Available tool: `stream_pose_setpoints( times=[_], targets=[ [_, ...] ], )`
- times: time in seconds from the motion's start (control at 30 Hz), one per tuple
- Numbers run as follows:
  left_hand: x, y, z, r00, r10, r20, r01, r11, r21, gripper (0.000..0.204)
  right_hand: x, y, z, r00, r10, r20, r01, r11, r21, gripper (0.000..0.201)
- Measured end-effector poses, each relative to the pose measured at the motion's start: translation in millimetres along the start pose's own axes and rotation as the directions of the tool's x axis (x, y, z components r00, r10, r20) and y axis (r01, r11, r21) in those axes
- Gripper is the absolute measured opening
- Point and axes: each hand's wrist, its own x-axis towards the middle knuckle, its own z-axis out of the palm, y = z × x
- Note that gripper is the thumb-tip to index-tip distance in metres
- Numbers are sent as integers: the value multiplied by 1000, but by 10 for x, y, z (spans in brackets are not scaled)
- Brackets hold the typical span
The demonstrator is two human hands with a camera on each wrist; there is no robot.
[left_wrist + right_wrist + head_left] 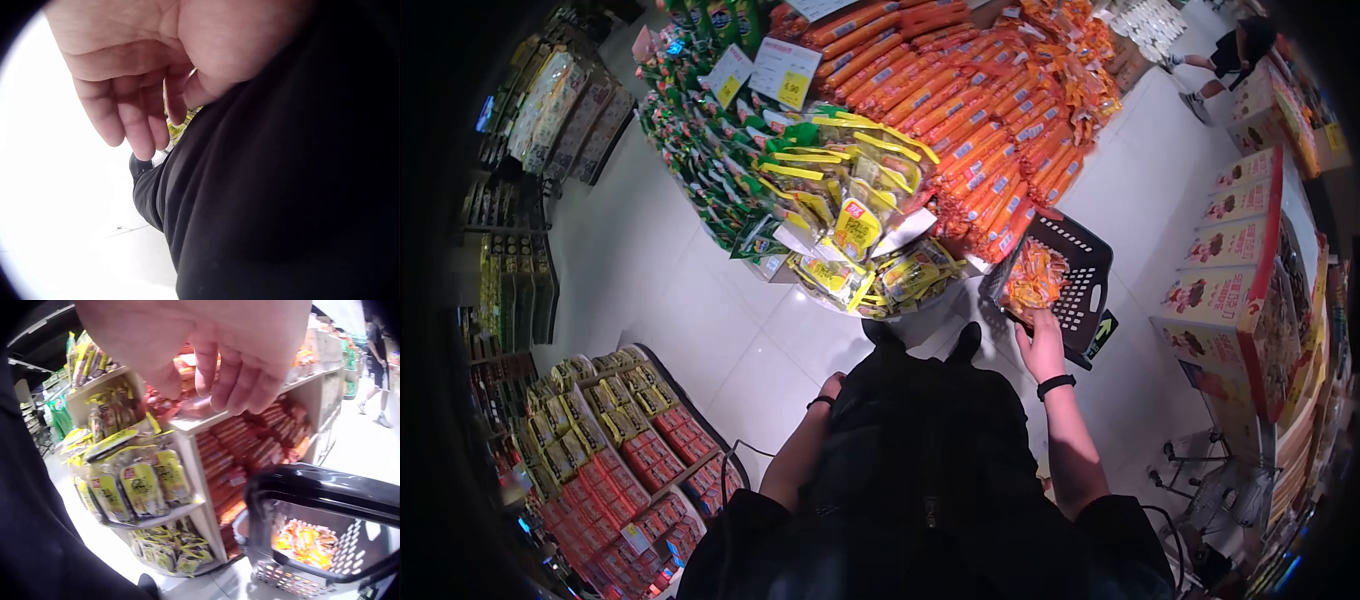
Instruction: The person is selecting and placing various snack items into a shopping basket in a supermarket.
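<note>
My left hand (pixel 134 69) hangs beside a dark trouser leg (pixel 262 187), fingers loosely bent and holding nothing. In the head view my right hand (pixel 1043 347) reaches forward and overlaps the near edge of a black shopping basket (pixel 1084 290). Small orange-wrapped packets (pixel 1037 275) lie in a heap at one side of the basket. The right wrist view shows the right hand (pixel 212 350) above the basket's thick handle (pixel 325 484), fingers bent downward with nothing visible in them. Behind those fingers is a shelf corner with red and orange packs (pixel 250 450).
Ahead is a rounded display of yellow-topped packs (pixel 855 225), with green bags (pixel 705 150) to its left and orange packs (pixel 980 130) to its right. Printed cartons (pixel 1220 250) line the right side. A rack (pixel 620 450) stands lower left. A person (pixel 1240 55) walks at far right.
</note>
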Motion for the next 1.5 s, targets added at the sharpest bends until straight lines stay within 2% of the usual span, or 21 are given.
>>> stream_pose_setpoints(
  times=[0.03, 0.07, 0.1, 0.13, 0.2, 0.23, 0.37, 0.53, 0.63, 0.77, 0.8, 0.9, 1.1, 1.27, 1.3, 1.33, 1.37, 1.4, 1.43, 1.47, 1.5],
  targets=[
    [276, -315, 46, 1000, -15, 23, 19, 985, -171, 41, -93, 112, -162, 999, 28, -32, -32, 992, -118, 40],
    [244, -337, 17, 997, -29, 73, 47, 967, -249, 40, -183, 362, -121, 987, 156, 51, -146, 976, -159, 53],
    [221, -327, -32, 984, -29, 177, 109, 881, -461, 37, -276, 626, -62, 965, 206, 164, -159, 952, -262, 51],
    [192, -301, -77, 987, -43, 155, 103, 907, -407, 37, -344, 876, -7, 925, 262, 274, -156, 922, -354, 49],
    [91, -168, -74, 988, -75, 137, 117, 935, -335, 37, -328, 1263, 143, 900, 298, 318, -188, 924, -333, 36],
    [42, -96, -66, 987, -84, 138, 125, 938, -324, 37, -308, 1248, 129, 925, 306, 223, -212, 907, -365, 25],
    [-130, 145, 16, 983, -105, 149, 147, 939, -310, 36, -152, 1304, 195, 861, 384, 333, -263, 898, -353, 22],
    [-299, 344, 282, 980, -114, 163, 167, 917, -363, 36, -186, 1306, 215, 865, 391, 314, -290, 901, -323, 22],
    [-387, 395, 443, 980, -119, 161, 180, 876, -448, 36, -196, 1363, 246, 893, 339, 296, -244, 917, -316, 25],
    [-416, 398, 664, 974, -131, 185, 214, 803, -556, 35, -180, 1356, 177, 871, 336, 358, -214, 916, -338, 25],
    [-397, 386, 709, 976, -123, 181, 203, 817, -540, 35, -186, 1366, 185, 873, 336, 352, -216, 916, -338, 26],
    [-330, 331, 795, 996, 77, 39, -71, 986, -154, 35, -178, 1384, 172, 860, 331, 389, -206, 922, -329, 27],
    [-431, 448, 984, 994, 109, -28, -103, 978, 179, 48, -189, 1378, 120, 869, 306, 388, -195, 934, -298, 26],
    [-784, 826, 1075, 994, 57, -91, -27, 953, 301, 56, -187, 1417, 168, 875, 277, 397, -151, 935, -321, 30],
    [-840, 931, 1043, 996, 45, -77, -16, 943, 331, 55, -207, 1387, 128, 895, 248, 370, -145, 947, -285, 37],
    [-1169, 1323, 1016, 981, 176, -87, -113, 868, 484, 38, -216, 1465, 197, 897, 228, 380, -122, 951, -284, 43],
    [-820, 1019, 915, 956, 290, -37, -265, 914, 306, 21, -222, 1481, 214, 894, 247, 373, -143, 948, -286, 45],
    [-1425, 1888, 828, 973, 212, -89, -211, 977, 13, 18, -220, 1436, 167, 892, 244, 380, -136, 947, -291, 49],
    [-1900, 2528, 599, 961, 262, -87, -271, 955, -123, 16, -231, 1583, 328, 897, 238, 372, -124, 944, -304, 52],
    [-2429, 3162, 380, 909, 404, -108, -417, 893, -170, 14, -232, 1558, 313, 897, 245, 367, -138, 946, -294, 52],
    [-3077, 3830, 185, 815, 563, -136, -579, 801, -156, 14, -251, 1585, 339, 917, 221, 332, -143, 959, -244, 50]
  ],
)
